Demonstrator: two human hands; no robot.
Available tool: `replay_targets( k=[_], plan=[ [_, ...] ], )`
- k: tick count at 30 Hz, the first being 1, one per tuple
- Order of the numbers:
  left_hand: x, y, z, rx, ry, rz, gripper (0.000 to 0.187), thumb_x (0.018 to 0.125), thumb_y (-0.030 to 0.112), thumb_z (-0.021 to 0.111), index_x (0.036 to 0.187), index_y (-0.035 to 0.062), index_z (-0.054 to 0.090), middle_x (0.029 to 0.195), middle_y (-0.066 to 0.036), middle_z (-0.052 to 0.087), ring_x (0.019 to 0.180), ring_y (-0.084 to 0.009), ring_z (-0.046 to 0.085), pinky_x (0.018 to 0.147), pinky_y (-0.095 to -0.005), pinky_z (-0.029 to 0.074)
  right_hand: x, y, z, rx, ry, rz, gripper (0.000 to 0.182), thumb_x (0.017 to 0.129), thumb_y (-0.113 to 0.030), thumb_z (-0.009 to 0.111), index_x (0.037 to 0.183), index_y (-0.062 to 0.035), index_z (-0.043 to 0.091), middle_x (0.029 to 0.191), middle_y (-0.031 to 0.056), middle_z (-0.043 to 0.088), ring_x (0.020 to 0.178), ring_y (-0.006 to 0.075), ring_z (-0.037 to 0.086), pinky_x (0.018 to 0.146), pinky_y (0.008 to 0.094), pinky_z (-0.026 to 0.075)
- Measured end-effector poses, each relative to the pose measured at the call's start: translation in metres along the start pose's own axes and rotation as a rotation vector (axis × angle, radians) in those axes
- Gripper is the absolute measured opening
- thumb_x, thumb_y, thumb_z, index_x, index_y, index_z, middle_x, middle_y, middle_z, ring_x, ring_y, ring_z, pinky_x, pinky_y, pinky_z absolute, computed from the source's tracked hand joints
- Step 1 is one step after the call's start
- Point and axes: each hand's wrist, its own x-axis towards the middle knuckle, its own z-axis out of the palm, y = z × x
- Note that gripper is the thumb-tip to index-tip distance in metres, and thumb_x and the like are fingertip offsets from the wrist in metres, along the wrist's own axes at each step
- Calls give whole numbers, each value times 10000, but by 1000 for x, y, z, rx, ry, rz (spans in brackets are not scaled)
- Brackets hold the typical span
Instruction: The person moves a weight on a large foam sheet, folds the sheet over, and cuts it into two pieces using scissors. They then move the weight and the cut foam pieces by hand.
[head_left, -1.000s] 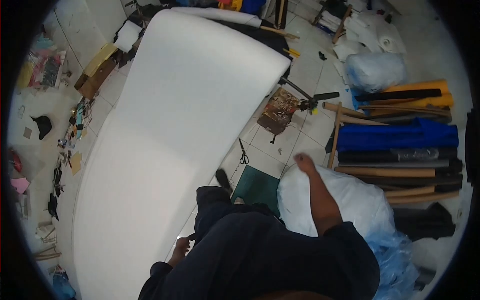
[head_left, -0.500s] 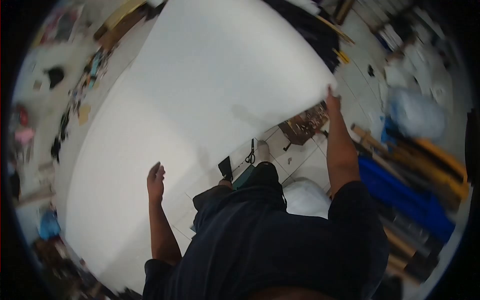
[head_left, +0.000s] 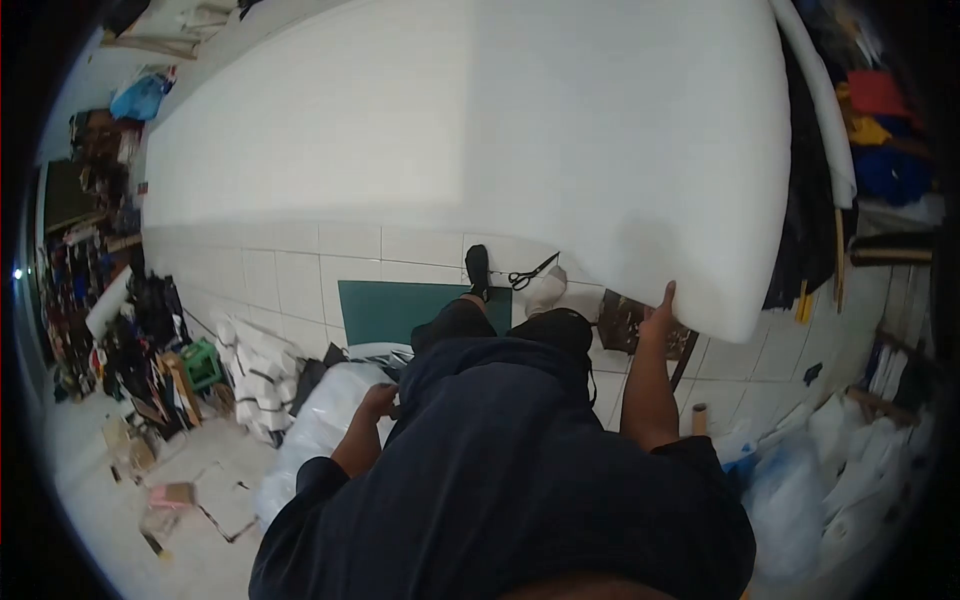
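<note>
A large, smooth white sheet [head_left: 620, 130] stretches across the floor, its near right corner lifted and curving over. My right hand [head_left: 658, 312] grips the near edge of that sheet close to the corner, the thumb lying on top. Beside my left hip, my left hand [head_left: 376, 402] hangs away from the sheet with nothing visible in it, its fingers loosely apart and partly hidden. Black-handled scissors [head_left: 533, 272] lie on the tiles by my feet, near the sheet's edge.
A dark green board [head_left: 390, 312] lies on the tiled floor before me. Clear plastic wrapping [head_left: 325, 420] is at my left, and bluish plastic [head_left: 785, 500] at my right. A brown box-like thing [head_left: 622, 325] sits partly under the sheet's corner. Clutter lines the left wall.
My view has swung round to the left. My left hand has dropped from above the sheet to beside my hip. My right hand still holds the sheet's edge near the corner.
</note>
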Motion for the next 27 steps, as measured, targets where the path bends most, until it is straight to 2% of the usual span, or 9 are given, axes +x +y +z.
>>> replay_targets(
  k=[2,4,7,10,17,21,23,26,27],
  plan=[
    [27,-4,20,20,-43,329,502,894,458,591,1123,19,675,901,-189,682,882,-323,651,794,-437,498,10,-1,0,188,-117,78,690,809,-412,773,1356,-128,462,1304,58,547,1123,216,581,868,390,534],
    [-7,47,26,95,184,606,509,906,434,572,1137,-12,657,1013,-228,686,985,-349,650,840,-403,486,9,-16,17,192,-107,59,703,806,-377,777,1369,-109,454,1303,75,554,1117,230,584,866,399,530],
    [-71,111,15,-227,205,585,543,912,402,613,1210,-51,607,1129,-212,669,1070,-285,630,917,-365,471,-69,-92,48,74,90,-78,730,806,-363,777,1357,-15,449,1287,136,571,1094,292,602,884,415,540],
    [-87,110,16,-371,229,607,535,924,355,616,1243,-73,575,1174,-204,650,1065,-262,624,917,-349,471,-26,-85,52,90,154,-365,766,810,-394,769,1295,106,449,1276,222,564,1095,334,602,881,429,543],
    [-41,40,31,-311,196,483,550,903,328,642,1242,-99,569,1173,-224,647,1085,-283,624,933,-352,477,-28,-145,82,88,121,-257,928,837,-477,724,1389,101,250,1349,265,478,1152,361,562,888,447,548],
    [-87,46,32,-294,147,413,542,900,339,645,1228,-88,588,1171,-217,649,1072,-283,629,911,-356,491,-13,-154,100,72,105,-472,940,858,-555,661,1402,80,232,1305,284,485,1126,375,564,854,459,556],
    [-77,44,28,-306,150,425,542,901,340,644,1229,-88,587,1169,-218,650,1066,-281,632,905,-351,493,51,-132,116,-25,116,-405,951,859,-558,656,1399,91,218,1298,292,487,1128,381,563,865,450,559],
    [-63,41,22,-323,184,456,539,905,336,641,1233,-88,583,1164,-222,652,1053,-277,638,892,-341,496,61,-135,124,-84,16,-222,1001,858,-599,627,1377,138,192,1313,332,468,1146,410,559,885,437,559],
    [-59,42,18,-310,213,472,536,908,332,638,1236,-89,580,1162,-224,652,1046,-274,641,886,-336,497,22,-148,125,-6,64,-305,957,862,-552,652,1347,165,244,1316,327,480,1141,401,569,915,438,533]
  ],
)
